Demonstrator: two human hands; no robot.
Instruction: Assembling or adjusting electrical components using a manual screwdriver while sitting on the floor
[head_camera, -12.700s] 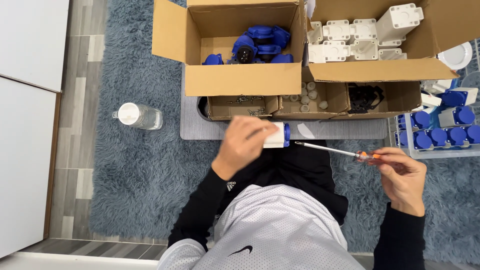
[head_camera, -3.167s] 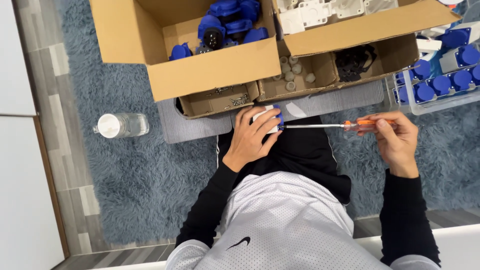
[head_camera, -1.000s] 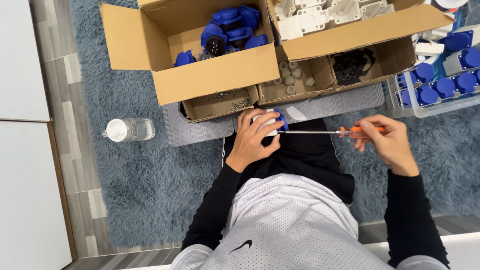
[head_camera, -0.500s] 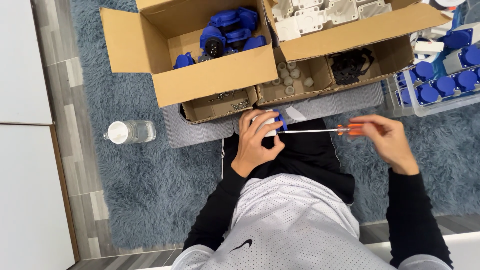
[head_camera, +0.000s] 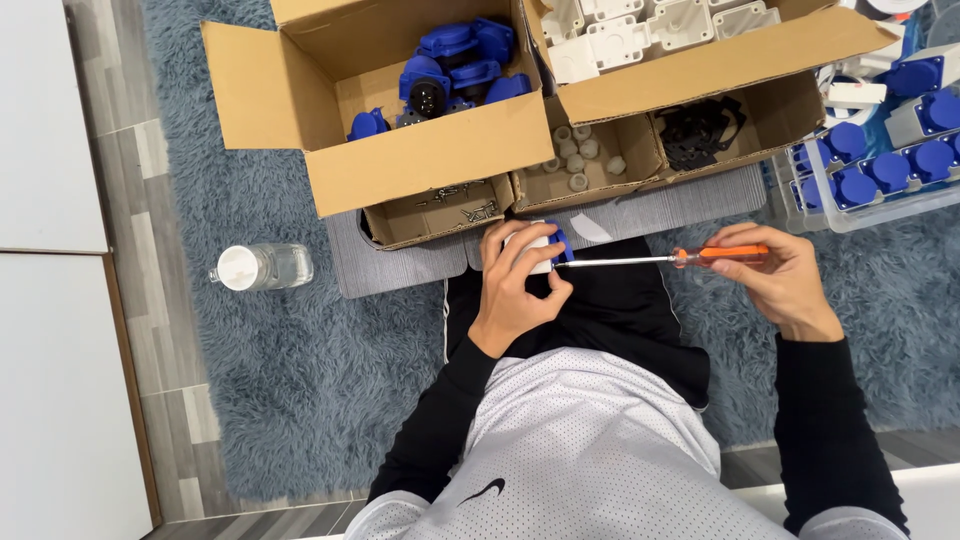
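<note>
Head view, looking down at a seated person on a shaggy blue-grey rug (head_camera: 290, 380). Left hand (head_camera: 520, 285) wrapped closed around a small white-and-blue socket box (head_camera: 548, 248), held over the lap just below the cardboard boxes. Right hand (head_camera: 785, 280) closed on the orange handle of a screwdriver (head_camera: 660, 260); shaft lies level, tip at the blue side of the socket box. Big cardboard box (head_camera: 440, 165) holds blue plug parts, next one (head_camera: 700, 70) white housings; shallow trays in front with screws, white caps, black pieces. Clear bin (head_camera: 830, 215) at right with blue-and-white sockets. Plastic bottle (head_camera: 262, 267) lying on the rug, left, well apart from the hands.
</note>
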